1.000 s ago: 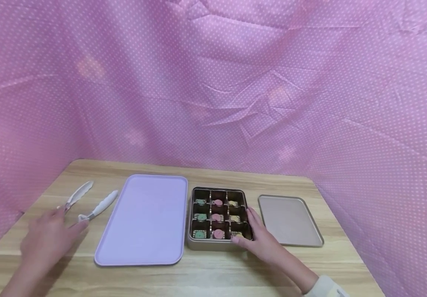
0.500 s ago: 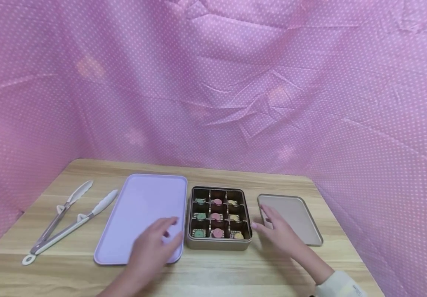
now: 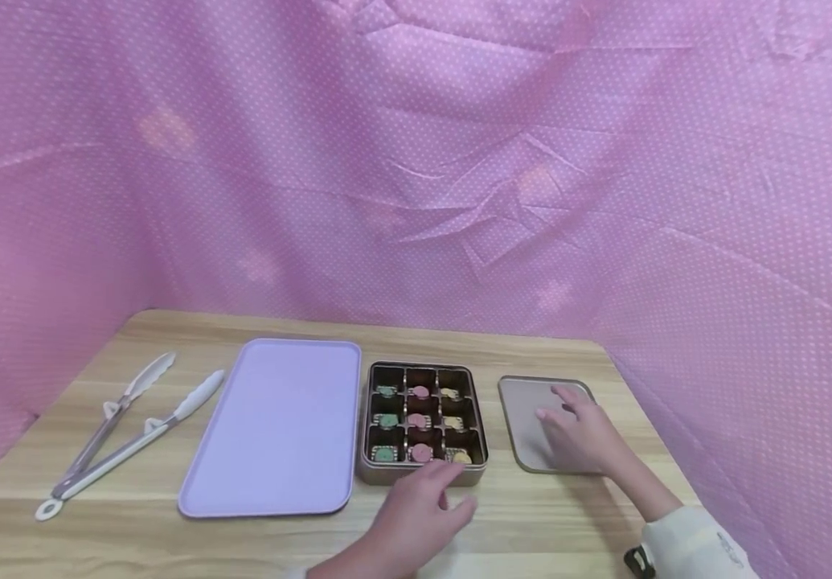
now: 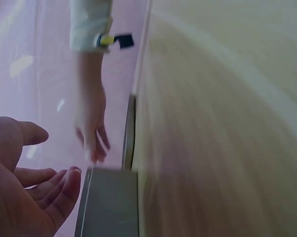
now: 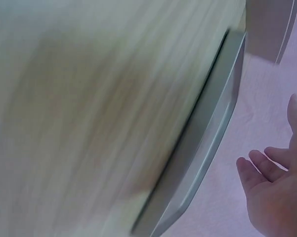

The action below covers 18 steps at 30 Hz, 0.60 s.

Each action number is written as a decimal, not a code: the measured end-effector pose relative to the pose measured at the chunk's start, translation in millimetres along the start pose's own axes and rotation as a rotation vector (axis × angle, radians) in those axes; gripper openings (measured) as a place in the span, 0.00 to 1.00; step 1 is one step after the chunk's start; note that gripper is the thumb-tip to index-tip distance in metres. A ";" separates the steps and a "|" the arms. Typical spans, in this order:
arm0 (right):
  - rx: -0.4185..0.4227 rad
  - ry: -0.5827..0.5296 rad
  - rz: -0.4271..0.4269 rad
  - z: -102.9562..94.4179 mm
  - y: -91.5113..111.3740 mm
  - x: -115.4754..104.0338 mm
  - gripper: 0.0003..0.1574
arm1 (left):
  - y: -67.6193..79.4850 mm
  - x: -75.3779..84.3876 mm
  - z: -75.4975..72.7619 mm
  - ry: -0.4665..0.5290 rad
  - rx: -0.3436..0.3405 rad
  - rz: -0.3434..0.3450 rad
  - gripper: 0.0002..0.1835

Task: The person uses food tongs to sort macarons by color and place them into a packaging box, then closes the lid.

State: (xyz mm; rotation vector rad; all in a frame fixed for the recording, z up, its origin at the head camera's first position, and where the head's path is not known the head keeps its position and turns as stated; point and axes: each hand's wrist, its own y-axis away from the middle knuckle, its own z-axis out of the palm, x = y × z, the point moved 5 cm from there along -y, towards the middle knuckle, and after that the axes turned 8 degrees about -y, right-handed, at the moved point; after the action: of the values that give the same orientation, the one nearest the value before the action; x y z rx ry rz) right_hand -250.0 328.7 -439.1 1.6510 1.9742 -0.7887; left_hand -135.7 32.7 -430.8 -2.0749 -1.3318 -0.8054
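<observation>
A square metal tin (image 3: 379, 475) with a dark divided insert stands right of the table's middle. Its compartments hold small round pieces in green, pink and yellow (image 3: 420, 453). My left hand (image 3: 414, 515) hovers at the tin's front edge, fingers loosely bent with nothing in them; in the left wrist view that hand (image 4: 24, 185) is beside the tin's wall (image 4: 111, 205). My right hand (image 3: 584, 434) is over the flat metal lid (image 3: 524, 402), thumb and fingers apart. In the right wrist view the right hand (image 5: 276, 192) holds nothing and is above the lid's rim (image 5: 202, 123).
A lilac tray (image 3: 274, 426) lies left of the tin. Farther left, a pair of tongs (image 3: 108, 458) with white tips lies spread on the wooden table (image 3: 531, 523). Pink dotted cloth (image 3: 416, 161) hangs around the back and sides.
My left hand has moved away from the tongs, across the tray to the tin's front. My right hand has left the tin's right side and moved right over the lid.
</observation>
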 end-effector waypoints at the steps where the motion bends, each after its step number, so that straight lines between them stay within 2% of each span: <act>1: 0.002 -0.002 0.017 -3.5 -2.1 5.4 0.46 | -2.4 3.4 6.5 0.012 -0.018 0.010 0.30; 5: 0.011 -0.001 0.095 -15.8 -8.7 29.1 0.47 | -12.3 19.0 32.3 0.030 -0.065 0.055 0.30; 8: 0.025 0.032 0.114 -24.2 -13.7 44.2 0.47 | -21.3 28.9 50.2 0.011 -0.065 0.078 0.27; 12: 0.057 0.018 0.116 -32.9 -22.3 62.4 0.46 | -32.5 41.0 71.5 -0.045 -0.039 0.118 0.23; 15: 0.074 -0.024 0.150 -37.5 -28.3 76.3 0.44 | -40.6 49.0 84.8 -0.087 -0.010 0.142 0.22; 18: 0.086 -0.036 0.166 -40.7 -33.7 87.4 0.43 | -48.9 54.3 95.1 -0.093 0.014 0.129 0.23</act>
State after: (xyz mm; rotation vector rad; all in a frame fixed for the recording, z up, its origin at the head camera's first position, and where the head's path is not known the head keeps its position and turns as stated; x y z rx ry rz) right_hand -298.4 415.6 -462.1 1.8103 1.7745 -0.8436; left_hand -144.4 150.9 -449.5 -2.1859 -1.2328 -0.6501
